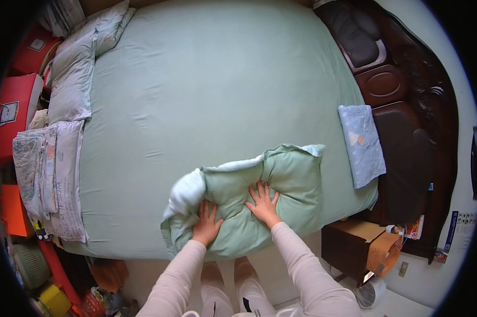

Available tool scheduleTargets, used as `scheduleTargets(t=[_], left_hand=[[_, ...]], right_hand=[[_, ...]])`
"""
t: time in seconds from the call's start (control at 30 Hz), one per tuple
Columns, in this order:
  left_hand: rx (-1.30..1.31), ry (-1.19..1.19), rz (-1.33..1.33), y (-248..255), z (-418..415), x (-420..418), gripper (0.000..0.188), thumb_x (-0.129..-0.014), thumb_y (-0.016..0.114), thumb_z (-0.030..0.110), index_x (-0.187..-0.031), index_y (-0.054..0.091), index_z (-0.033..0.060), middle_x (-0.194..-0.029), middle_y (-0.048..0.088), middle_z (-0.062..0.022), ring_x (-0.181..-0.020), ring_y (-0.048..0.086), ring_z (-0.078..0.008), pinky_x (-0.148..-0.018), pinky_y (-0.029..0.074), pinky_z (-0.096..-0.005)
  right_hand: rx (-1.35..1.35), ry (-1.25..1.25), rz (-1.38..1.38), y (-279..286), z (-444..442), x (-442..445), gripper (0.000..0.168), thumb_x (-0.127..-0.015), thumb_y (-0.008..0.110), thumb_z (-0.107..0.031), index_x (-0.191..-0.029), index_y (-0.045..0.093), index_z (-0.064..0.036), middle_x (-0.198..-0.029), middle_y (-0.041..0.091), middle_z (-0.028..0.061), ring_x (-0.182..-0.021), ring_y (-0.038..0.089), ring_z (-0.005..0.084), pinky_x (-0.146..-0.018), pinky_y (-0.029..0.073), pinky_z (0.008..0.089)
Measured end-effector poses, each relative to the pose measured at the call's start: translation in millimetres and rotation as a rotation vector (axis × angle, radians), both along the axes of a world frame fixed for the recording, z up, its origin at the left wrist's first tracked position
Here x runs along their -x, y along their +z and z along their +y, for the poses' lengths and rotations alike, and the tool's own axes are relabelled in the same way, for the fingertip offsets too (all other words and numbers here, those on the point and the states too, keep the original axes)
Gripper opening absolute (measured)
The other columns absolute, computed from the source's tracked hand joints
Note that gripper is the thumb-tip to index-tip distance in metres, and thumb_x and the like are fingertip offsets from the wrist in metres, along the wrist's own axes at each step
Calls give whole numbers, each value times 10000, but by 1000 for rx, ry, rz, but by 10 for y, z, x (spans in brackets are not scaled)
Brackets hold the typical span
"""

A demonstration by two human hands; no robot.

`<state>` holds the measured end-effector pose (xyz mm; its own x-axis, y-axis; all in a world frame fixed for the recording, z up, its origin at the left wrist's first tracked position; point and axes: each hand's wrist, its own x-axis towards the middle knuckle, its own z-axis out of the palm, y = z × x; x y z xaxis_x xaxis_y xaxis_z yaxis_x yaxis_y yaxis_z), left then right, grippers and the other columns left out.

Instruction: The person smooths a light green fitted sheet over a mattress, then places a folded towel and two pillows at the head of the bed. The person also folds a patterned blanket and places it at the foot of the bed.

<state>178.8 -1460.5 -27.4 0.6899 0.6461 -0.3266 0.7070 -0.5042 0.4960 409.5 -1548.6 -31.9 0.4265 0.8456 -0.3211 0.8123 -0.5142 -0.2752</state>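
A puffy light-green pillow [238,202] with a paler underside showing at its edge lies at the near edge of the bed, partly folded or curled up at its left end. My left hand [207,226] rests on its left part, fingers apart. Farther right, my right hand [264,203] presses on the middle of the pillow with spread fingers, denting the fabric. Under the pillow is the green fitted sheet [214,91] of the bed. A folded light-blue cloth [363,146] lies at the bed's right side, against the headboard.
Pale pillows [72,75] and folded patterned fabric [36,170] lie along the left end. Red boxes [14,115] stand beyond them. The dark carved headboard [416,119] borders the right. A brown bedside cabinet [345,245] with an orange basket [384,253] stands at the lower right.
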Motion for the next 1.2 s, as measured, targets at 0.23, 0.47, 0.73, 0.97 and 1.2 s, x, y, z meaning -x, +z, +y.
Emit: scheduleTargets(t=[0.23,0.47,0.73,0.97,1.2], left_hand=[[-449,359,-140,882,729,-222,538,-816,590,339,-1295,462,130,-1431,285,-157,-1326,233,-335,-1049,127,-563],[156,-16,327,-33,-72,257,873,-763,475,660,-1446,179,202,-1501,-84,-176,-1370,-112,-386,-951,-48,-724],[-459,840,-301,115,969,563,747,-722,728,321,-1320,376,46,-1211,467,-177,-1167,416,-342,-967,332,-424],[725,1074,-600,221,1307,542,520,-780,706,213,-1185,504,-44,-1078,609,-143,-921,583,-214,-832,452,-333],[641,788,-1283,1830,1641,681,286,-873,560,100,-1141,541,2,-1054,614,-82,-942,589,-214,-844,477,-346]], right_hand=[[-260,-320,-275,821,491,-758,691,-795,594,-440,-1400,307,-269,-1494,162,67,-1380,106,313,-979,4,697],[201,-447,-48,-67,-71,-440,776,-813,479,-592,-1448,163,-278,-1523,-57,55,-1387,-67,326,-947,-47,730],[-691,-748,-388,123,-375,-1612,591,-724,720,-285,-1232,472,-113,-1128,473,136,-1026,489,281,-807,406,420],[-309,-1117,685,433,-110,-1797,466,-685,739,-181,-1074,523,-39,-732,559,69,-388,402,125,-329,283,284],[-1153,-648,900,2005,-100,-2171,520,-745,652,1,-1234,478,-25,-1136,582,75,-1012,567,219,-853,460,327]])
